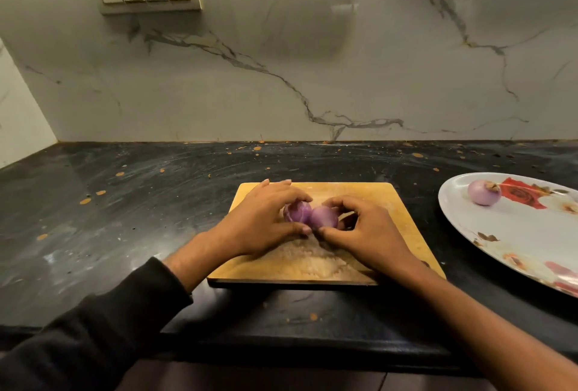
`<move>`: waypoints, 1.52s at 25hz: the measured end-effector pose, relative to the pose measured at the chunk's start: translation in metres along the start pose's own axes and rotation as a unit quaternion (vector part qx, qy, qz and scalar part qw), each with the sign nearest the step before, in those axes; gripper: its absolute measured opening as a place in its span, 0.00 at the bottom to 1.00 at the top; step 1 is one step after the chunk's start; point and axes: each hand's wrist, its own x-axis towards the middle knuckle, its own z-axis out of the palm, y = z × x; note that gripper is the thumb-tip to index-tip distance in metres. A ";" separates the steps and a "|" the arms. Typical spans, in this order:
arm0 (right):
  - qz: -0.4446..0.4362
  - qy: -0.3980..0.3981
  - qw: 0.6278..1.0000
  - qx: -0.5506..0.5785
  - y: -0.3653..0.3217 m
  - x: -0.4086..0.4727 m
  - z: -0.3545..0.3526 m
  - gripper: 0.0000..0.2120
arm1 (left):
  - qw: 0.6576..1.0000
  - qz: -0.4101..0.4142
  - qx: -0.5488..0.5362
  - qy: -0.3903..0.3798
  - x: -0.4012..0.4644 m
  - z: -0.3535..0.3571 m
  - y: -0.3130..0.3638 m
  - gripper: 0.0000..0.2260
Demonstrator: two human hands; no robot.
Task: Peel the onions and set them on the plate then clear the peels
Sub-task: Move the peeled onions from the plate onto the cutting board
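Onions are what both hands are busy with, two purple ones side by side and touching on the wooden cutting board (369,203), which sits near the front edge of the dark, speckled table (125,203). The left hand (262,221) curls its grip round the left onion (297,211); the right hand (366,234) pinches the right onion (325,217) between thumb and bent fingers. Both bulbs look smooth and glossy, so the peeling seems nearly or fully done; I cannot make out loose skins under the hands. Next, I judge, each round, slippery bulb wants a firm lift across to the plate (506,234), a glazed, flower-printed oval well to the right, where one paler peeled onion (483,193) already lies. Behind stands a veined marble wall (312,62).
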 end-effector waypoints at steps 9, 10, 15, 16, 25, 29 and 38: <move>0.039 0.032 0.999 -0.006 0.005 0.038 0.007 0.20 | 0.996 -0.037 0.007 0.076 -0.004 0.012 -0.011 0.20; 0.038 0.031 0.999 -0.007 0.005 0.040 0.010 0.21 | 0.995 -0.057 0.028 0.081 -0.005 0.014 -0.014 0.20; 0.052 0.008 0.999 -0.003 0.006 0.041 0.019 0.21 | 0.994 -0.081 -0.012 0.069 0.000 0.018 -0.027 0.21; 0.053 0.005 0.999 -0.006 0.005 0.041 0.019 0.20 | 0.995 -0.069 -0.010 0.065 0.004 0.017 -0.028 0.20; 0.039 -0.022 0.998 -0.042 0.006 0.035 0.007 0.18 | 0.995 -0.004 -0.087 0.054 0.009 0.019 -0.032 0.23; 0.040 0.021 0.999 -0.030 0.007 0.040 0.011 0.16 | 0.990 -0.043 -0.123 0.049 0.014 0.020 -0.033 0.22; 0.031 -0.006 0.999 -0.014 0.006 0.049 0.017 0.19 | 0.985 -0.070 -0.157 0.021 0.024 0.025 -0.026 0.35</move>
